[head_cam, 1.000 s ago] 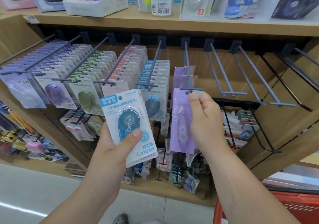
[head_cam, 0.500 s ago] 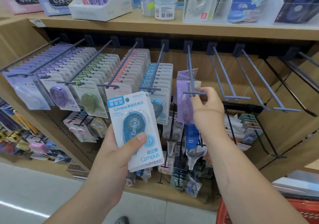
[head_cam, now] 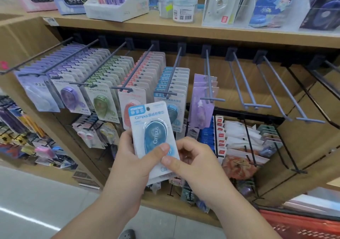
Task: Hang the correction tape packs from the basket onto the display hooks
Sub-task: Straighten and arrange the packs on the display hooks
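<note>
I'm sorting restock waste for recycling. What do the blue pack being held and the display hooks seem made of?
The blue pack looks like matte printed card under a clear, glossy plastic blister; highlights glint on its dome. The display hooks look like thin metal rod with a matte grey-blue coating, though moulded plastic cannot be ruled out.

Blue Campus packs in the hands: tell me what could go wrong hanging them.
1. The left hand grips stacked blue packs; as the right hand pinches the front one, the others may slip.
2. The blue hook looks filled nearly to its tip, so another pack could slide off.
</note>
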A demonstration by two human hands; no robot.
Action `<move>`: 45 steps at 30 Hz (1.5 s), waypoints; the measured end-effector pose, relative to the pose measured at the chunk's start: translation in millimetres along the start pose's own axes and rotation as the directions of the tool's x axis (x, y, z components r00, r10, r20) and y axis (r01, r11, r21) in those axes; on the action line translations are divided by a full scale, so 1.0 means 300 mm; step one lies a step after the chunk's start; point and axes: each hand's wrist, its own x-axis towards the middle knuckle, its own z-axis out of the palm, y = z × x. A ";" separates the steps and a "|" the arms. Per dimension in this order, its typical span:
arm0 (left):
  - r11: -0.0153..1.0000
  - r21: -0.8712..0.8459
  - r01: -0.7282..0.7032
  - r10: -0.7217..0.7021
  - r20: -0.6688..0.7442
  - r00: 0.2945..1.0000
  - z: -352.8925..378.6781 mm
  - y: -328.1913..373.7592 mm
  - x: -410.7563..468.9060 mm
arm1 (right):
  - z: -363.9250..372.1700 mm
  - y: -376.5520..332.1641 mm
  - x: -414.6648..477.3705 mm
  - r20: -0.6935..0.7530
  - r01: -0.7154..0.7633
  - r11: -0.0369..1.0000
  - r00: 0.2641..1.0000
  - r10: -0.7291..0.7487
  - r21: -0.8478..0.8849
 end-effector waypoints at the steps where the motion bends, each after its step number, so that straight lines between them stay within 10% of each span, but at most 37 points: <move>1: 1.000 0.007 -0.003 0.003 0.013 1.000 0.002 0.000 -0.001 | -0.002 -0.002 -0.002 0.013 -0.013 0.999 1.000 0.013 0.046; 21: 0.994 0.068 -0.083 0.077 0.090 0.993 -0.061 0.007 0.006 | 0.022 0.031 0.023 -0.039 -0.019 0.907 0.998 0.039 0.421; 27: 0.985 0.115 -0.130 0.145 -0.131 0.981 -0.109 -0.001 0.036 | 0.031 0.039 0.077 -0.188 0.008 0.978 0.982 0.032 0.211; 45: 0.997 0.061 -0.054 0.062 -0.138 0.988 -0.171 0.015 0.058 | 0.081 0.104 0.242 -0.341 -0.054 0.995 0.940 0.023 -0.081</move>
